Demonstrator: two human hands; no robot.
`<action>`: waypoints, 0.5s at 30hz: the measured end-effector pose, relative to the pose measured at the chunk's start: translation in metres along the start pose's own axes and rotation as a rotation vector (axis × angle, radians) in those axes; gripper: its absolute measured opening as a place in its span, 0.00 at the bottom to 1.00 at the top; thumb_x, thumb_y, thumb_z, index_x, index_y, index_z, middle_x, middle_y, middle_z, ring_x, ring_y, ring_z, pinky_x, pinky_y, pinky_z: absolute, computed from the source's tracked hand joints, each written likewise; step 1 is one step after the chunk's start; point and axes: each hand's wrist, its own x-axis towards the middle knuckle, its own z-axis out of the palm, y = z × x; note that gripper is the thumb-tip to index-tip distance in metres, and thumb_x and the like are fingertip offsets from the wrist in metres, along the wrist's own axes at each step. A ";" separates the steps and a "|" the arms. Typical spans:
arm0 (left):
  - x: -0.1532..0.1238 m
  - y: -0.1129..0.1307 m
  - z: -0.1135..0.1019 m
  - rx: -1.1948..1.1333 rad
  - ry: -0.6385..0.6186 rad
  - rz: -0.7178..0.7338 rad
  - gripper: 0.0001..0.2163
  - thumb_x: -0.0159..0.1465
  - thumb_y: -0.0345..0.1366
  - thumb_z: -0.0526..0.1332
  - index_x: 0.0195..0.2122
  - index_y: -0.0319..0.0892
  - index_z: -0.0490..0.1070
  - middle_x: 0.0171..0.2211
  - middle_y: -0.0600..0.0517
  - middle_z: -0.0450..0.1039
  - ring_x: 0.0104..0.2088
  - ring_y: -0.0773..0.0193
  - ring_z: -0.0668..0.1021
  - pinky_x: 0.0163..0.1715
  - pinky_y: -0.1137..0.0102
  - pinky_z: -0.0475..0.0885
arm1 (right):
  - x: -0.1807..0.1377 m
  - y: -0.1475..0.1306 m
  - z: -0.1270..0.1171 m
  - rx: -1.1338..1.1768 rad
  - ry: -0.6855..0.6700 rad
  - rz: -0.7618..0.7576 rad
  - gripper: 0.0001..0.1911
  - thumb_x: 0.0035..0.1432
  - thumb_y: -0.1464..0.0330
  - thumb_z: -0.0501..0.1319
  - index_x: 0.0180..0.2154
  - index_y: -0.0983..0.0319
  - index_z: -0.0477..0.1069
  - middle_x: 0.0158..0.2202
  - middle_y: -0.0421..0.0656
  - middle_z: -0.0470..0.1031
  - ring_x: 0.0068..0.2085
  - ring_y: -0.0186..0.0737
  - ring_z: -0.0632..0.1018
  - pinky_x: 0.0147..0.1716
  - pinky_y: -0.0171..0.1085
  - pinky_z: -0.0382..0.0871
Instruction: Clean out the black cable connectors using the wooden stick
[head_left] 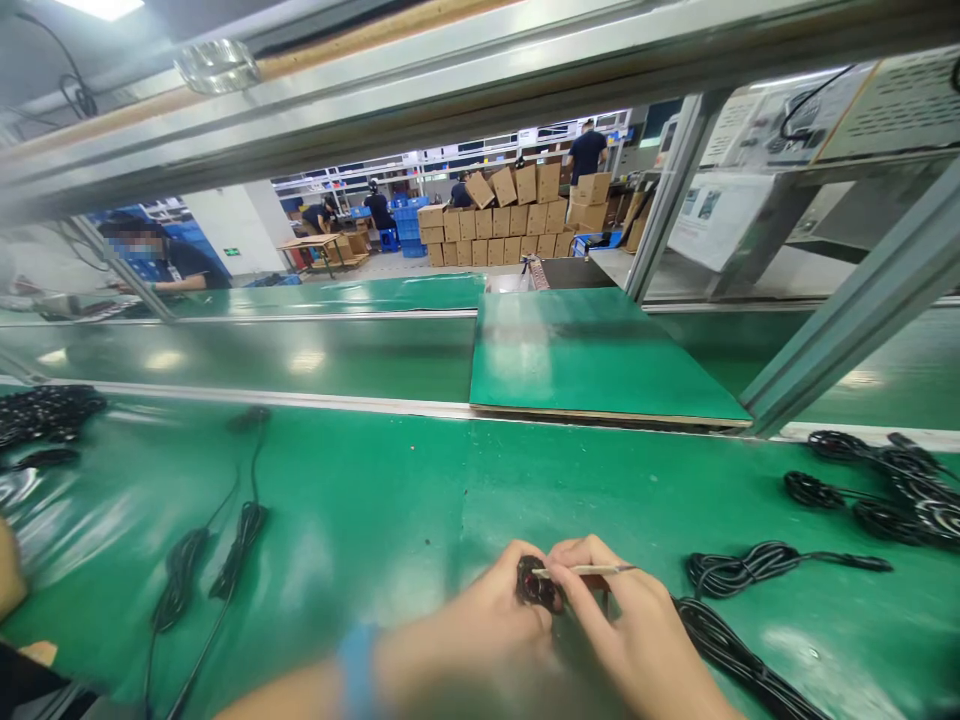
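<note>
Both of my hands meet low in the middle of the head view, over a green bench top (390,500). My left hand (472,630) is closed round a small bundle of black cable (534,585). My right hand (630,630) pinches a thin pale tie or stick (589,570) that lies across the bundle. A black cable (742,660) trails from under my right hand toward the lower right. A blue band (356,665) is on my left wrist.
Coiled black cables lie at the right (757,565), far right (892,490), left (217,560) and far left (45,412). A green board (592,360) rests on the conveyor behind. Slanted metal frame posts (847,310) rise at the right. Other people and stacked cardboard boxes (510,225) stand far behind.
</note>
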 end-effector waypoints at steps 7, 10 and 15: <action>0.001 -0.003 0.002 0.031 -0.002 0.044 0.14 0.62 0.36 0.62 0.44 0.43 0.57 0.23 0.62 0.62 0.20 0.72 0.66 0.26 0.73 0.60 | -0.005 0.004 0.003 -0.085 -0.149 -0.160 0.12 0.73 0.71 0.48 0.40 0.58 0.69 0.38 0.43 0.73 0.38 0.41 0.76 0.37 0.37 0.72; -0.005 0.008 0.012 0.148 0.000 0.033 0.14 0.63 0.33 0.59 0.48 0.43 0.57 0.28 0.59 0.64 0.22 0.72 0.66 0.28 0.72 0.60 | -0.002 0.006 -0.003 -0.004 0.009 -0.109 0.07 0.71 0.68 0.55 0.39 0.58 0.70 0.37 0.42 0.74 0.38 0.40 0.77 0.37 0.34 0.73; -0.013 0.020 0.023 0.290 0.048 0.008 0.20 0.61 0.35 0.61 0.52 0.45 0.56 0.43 0.50 0.65 0.27 0.71 0.68 0.29 0.71 0.62 | 0.005 0.010 -0.019 0.161 0.253 0.071 0.06 0.68 0.64 0.61 0.37 0.57 0.74 0.39 0.40 0.76 0.32 0.35 0.80 0.31 0.27 0.77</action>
